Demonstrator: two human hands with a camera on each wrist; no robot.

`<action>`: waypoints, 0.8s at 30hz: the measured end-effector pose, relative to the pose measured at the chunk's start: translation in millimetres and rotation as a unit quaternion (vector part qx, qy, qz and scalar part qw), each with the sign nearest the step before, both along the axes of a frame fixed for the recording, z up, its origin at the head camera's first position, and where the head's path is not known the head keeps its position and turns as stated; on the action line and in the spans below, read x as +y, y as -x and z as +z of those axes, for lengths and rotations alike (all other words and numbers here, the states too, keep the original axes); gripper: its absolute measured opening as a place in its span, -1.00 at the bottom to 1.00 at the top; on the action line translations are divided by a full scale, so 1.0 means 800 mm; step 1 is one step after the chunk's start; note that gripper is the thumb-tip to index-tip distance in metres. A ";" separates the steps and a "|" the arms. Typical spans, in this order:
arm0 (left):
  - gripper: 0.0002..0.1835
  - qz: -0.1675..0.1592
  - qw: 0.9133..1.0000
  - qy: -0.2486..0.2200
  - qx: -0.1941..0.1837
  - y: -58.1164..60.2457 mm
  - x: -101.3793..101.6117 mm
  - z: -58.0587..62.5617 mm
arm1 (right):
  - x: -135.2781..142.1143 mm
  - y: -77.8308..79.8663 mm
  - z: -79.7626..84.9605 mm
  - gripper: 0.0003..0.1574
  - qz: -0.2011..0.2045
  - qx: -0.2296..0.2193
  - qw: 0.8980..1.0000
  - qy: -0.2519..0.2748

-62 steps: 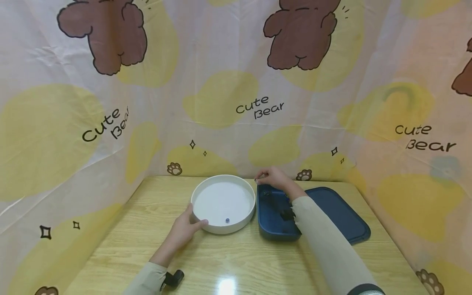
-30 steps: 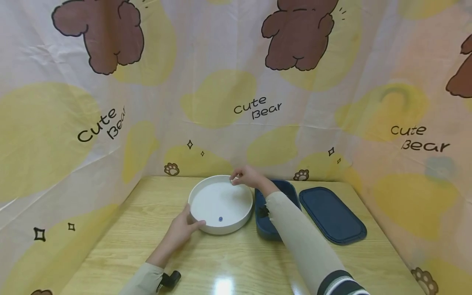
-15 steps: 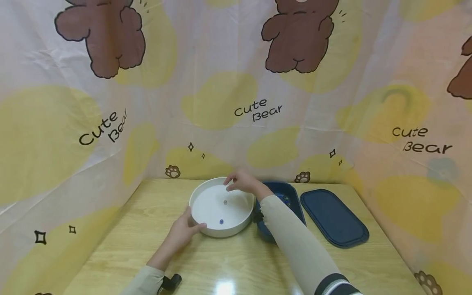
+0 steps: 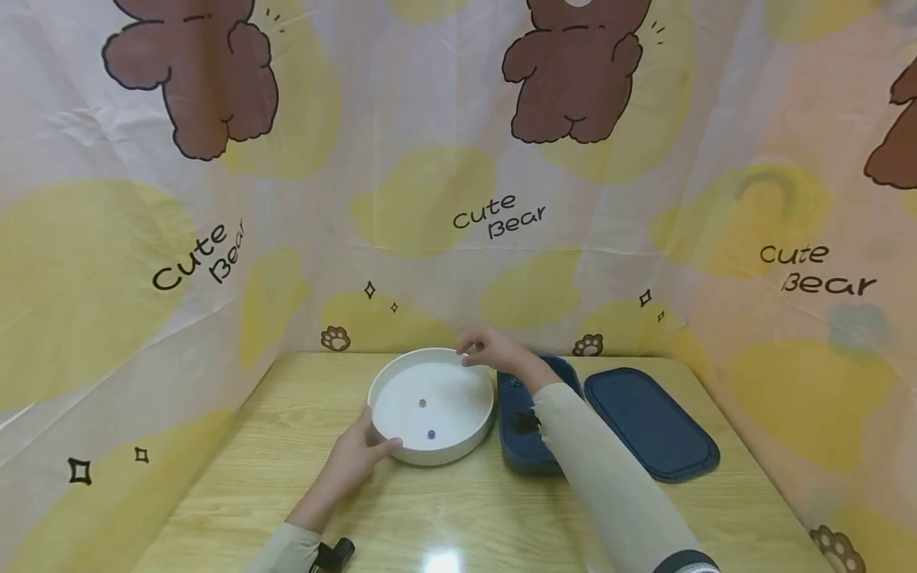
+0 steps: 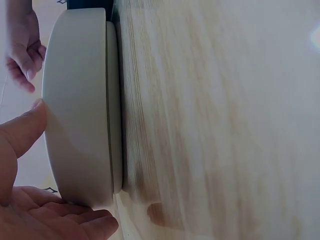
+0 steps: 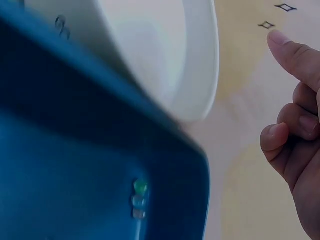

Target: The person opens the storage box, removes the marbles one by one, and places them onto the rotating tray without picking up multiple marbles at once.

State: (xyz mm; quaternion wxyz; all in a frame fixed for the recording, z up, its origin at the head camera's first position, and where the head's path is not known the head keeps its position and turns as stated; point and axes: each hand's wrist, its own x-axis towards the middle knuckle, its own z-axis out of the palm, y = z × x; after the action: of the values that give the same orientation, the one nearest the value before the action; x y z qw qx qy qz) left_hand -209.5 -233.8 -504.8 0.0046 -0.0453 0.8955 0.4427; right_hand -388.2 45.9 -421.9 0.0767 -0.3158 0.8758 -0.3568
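A round white dish (image 4: 458,406) stands on the wooden table. My left hand (image 4: 351,458) holds its near-left side, thumb at the rim and fingers along the outer wall, as the left wrist view also shows. Two small beads lie in the dish: a greyish one (image 4: 423,403) near the middle and a blue-violet one (image 4: 431,434) toward the front. Over the dish's far-right rim hovers my right hand (image 4: 497,350), fingers loosely bent and holding nothing. A dark blue box (image 4: 533,461) sits just right of the dish, partly hidden under the right forearm.
A dark blue lid (image 4: 648,422) lies flat to the right of the box. Inside the box, the right wrist view shows a green bead (image 6: 140,187) with others in line beside it. A bear-print curtain (image 4: 401,199) hangs behind and at both sides.
My right hand carried the greyish bead from the box's far corner over the dish and let it go. The bead rolled left and forward; the hand has moved back rightward. The left hand stays on the dish.
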 end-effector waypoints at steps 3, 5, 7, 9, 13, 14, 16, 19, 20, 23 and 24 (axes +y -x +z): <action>0.12 0.000 1.000 0.001 -0.001 0.000 0.002 0.002 | 0.018 -0.001 0.000 -0.67 -0.011 -0.006 1.000 -0.002; 0.12 0.000 1.000 0.002 -0.003 0.000 0.003 0.004 | 0.029 -0.002 -0.002 -0.67 -0.018 -0.008 1.000 -0.001; 0.12 0.002 1.000 0.006 -0.004 -0.002 0.003 0.004 | 0.041 -0.004 -0.006 -0.68 -0.025 -0.005 1.000 -0.001; 0.13 0.004 1.000 0.010 -0.003 -0.003 0.003 0.005 | 0.052 -0.002 -0.011 -0.70 -0.027 0.001 1.000 -0.002; 0.13 0.001 1.000 0.013 0.000 -0.005 0.002 0.003 | 0.071 0.000 -0.029 -0.72 -0.034 0.009 0.999 -0.005; 0.13 -0.001 1.000 0.012 0.000 -0.005 0.002 0.002 | 0.075 0.001 -0.033 -0.73 -0.036 0.010 0.999 -0.006; 0.13 -0.002 1.000 0.011 0.002 -0.005 0.003 0.002 | 0.083 0.004 -0.040 -0.75 -0.043 0.017 0.999 -0.012; 0.13 -0.002 1.000 0.011 0.002 -0.004 0.003 0.002 | 0.093 0.007 -0.046 -0.77 -0.054 0.026 0.998 -0.019; 0.13 -0.002 1.000 0.013 0.004 -0.003 0.003 0.002 | 0.096 0.008 -0.048 -0.77 -0.056 0.028 0.998 -0.018; 0.13 0.000 1.000 0.016 0.008 -0.002 0.003 0.003 | 0.102 0.010 -0.051 -0.77 -0.057 0.027 0.998 -0.020; 0.13 0.001 1.000 0.018 0.009 -0.002 0.003 0.003 | 0.105 0.010 -0.052 -0.76 -0.056 0.028 0.998 -0.023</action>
State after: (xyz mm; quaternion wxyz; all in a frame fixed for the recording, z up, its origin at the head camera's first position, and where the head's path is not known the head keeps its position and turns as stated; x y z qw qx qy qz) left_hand -208.2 -231.7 -502.4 -0.0048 -0.0419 0.9033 0.4270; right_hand -396.6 129.5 -463.2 0.0392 -0.2748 0.9018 -0.3313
